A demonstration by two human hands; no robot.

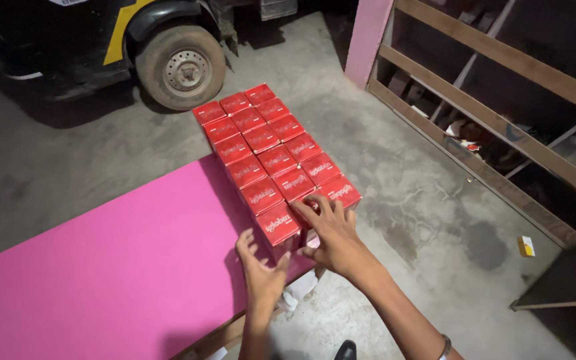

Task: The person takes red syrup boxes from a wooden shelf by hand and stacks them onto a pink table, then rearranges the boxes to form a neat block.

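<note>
Several small red boxes (261, 143) stand packed in three long rows at the right end of a pink table (101, 267). My right hand (331, 230) lies flat with fingers spread on the nearest boxes of the middle and right rows. My left hand (259, 267) hovers with fingers apart just in front of the nearest box of the left row (277, 222), holding nothing. The near faces of the front boxes are hidden by my hands.
Beyond the table a vehicle's wheel (181, 67) stands on the concrete floor. A pink post (368, 37) and a wooden shelf frame (501, 113) run along the right. A small yellow box (525, 246) lies on the floor near the shelf.
</note>
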